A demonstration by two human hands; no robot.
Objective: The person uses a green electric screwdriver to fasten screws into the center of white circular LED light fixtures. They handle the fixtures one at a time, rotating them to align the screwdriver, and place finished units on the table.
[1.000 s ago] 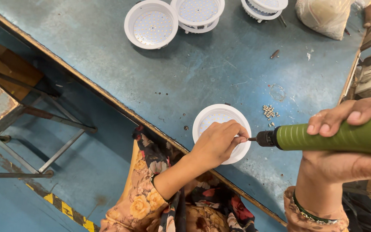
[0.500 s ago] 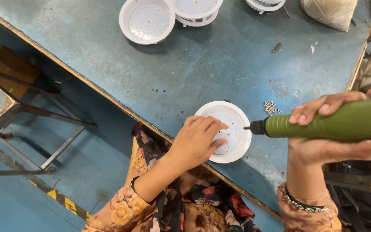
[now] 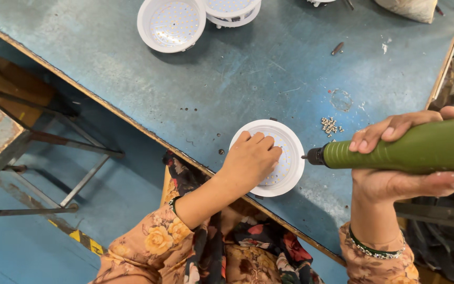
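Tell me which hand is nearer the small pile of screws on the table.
Right. The right hand, gripping the green screwdriver, is just beside the screws; the left hand rests on the white lamp, farther away.

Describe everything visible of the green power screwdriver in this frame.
The green screwdriver is a thick, ribbed cylinder of plastic-looking material with a black nose and short bit. It lies nearly level, gripped in the right hand, and runs out of frame at the right. Its tip points left, just beside the rim of the white round lamp; contact cannot be told.
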